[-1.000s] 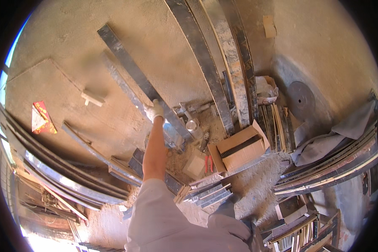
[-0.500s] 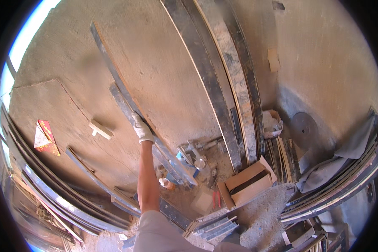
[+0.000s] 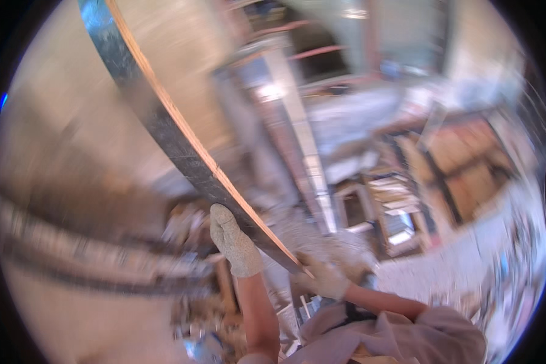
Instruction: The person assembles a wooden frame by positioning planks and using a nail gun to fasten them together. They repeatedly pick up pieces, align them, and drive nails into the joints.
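While your left hand [image 3: 235, 246], in a pale speckled glove, lies against the long, narrow black-faced board with a raw tan wooden edge [image 3: 168, 136], your right hand [image 3: 326, 280], also gloved, appears closed around its lower end. Whether the left fingers wrap the board or only brace it, I cannot tell; their far side is hidden. The board slants in front of you, from the top left of the view down to your right hand. You seem to be at the handling step, steering the board with both hands. Your next move calls for a firm hold low down, the left hand steadying the span, and room for the far end, given the blurred pale upright strip [image 3: 306, 142] and the tan panel with dark crossbars [image 3: 476, 167] beyond.
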`<state>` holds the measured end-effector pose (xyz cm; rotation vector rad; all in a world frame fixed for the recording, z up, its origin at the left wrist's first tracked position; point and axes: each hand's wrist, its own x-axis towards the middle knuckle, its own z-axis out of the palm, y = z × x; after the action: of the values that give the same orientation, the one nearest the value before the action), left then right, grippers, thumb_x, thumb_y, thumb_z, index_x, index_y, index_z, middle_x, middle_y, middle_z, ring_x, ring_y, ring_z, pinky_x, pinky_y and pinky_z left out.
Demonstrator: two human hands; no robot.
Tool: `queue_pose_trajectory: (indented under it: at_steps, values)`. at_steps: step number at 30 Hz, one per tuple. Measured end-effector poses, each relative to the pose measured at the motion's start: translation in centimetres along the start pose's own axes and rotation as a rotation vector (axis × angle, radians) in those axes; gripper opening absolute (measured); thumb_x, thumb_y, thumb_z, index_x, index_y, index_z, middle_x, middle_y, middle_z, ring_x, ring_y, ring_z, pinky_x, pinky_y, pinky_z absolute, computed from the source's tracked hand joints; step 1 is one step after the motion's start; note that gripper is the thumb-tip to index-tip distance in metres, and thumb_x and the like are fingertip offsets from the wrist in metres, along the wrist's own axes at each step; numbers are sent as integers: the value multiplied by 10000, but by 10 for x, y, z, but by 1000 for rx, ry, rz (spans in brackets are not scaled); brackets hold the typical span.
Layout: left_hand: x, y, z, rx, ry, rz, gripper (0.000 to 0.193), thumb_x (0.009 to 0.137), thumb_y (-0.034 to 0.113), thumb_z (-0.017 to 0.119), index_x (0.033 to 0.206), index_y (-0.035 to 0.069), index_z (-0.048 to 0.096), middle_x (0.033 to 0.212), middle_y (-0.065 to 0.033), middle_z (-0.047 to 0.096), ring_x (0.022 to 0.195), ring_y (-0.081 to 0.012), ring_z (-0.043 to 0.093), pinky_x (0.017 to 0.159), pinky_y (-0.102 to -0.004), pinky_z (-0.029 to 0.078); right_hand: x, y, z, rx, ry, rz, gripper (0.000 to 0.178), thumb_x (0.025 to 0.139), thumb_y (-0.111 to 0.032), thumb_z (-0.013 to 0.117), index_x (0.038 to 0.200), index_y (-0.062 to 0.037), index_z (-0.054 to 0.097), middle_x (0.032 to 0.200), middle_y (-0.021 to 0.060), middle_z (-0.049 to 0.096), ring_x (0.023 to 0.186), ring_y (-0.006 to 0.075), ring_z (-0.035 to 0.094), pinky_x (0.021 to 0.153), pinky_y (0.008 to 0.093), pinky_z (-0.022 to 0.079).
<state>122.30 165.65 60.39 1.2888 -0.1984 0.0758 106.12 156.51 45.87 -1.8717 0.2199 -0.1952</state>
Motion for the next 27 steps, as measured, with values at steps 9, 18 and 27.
queue_pose_trajectory:
  at_steps: [9, 18, 27]
  values:
    - [-201, -107, 244, 475, -1331, 354, 631, 936, 229, 714, 1461, -9, 457, 1298, -242, 592, 1146, -433, 603, 993, -475, 474, -18, 128, -250, 891, 1080, 182, 567, 1025, -593, 468, 962, -75, 691, 722, 39, 628, 724, 220, 660, 666, 348, 525]
    - [-228, -150, 255, 603, -1368, 179, 509, 994, 258, 609, 1406, -25, 513, 1321, -299, 580, 1198, -467, 571, 982, -516, 464, -12, 240, -426, 1673, 1070, 262, 520, 1002, -595, 404, 663, -204, 462, 478, -20, 416, 366, 173, 429, 353, 331, 346]
    - [-190, -239, 338, 288, -1084, -258, 357, 1038, 287, 605, 1089, -61, 664, 964, -166, 734, 837, -298, 727, 678, -398, 576, -7, 240, -449, 462, 1234, 615, 726, 1003, -578, 415, 1181, 76, 673, 887, 191, 712, 753, 257, 704, 652, 403, 551]
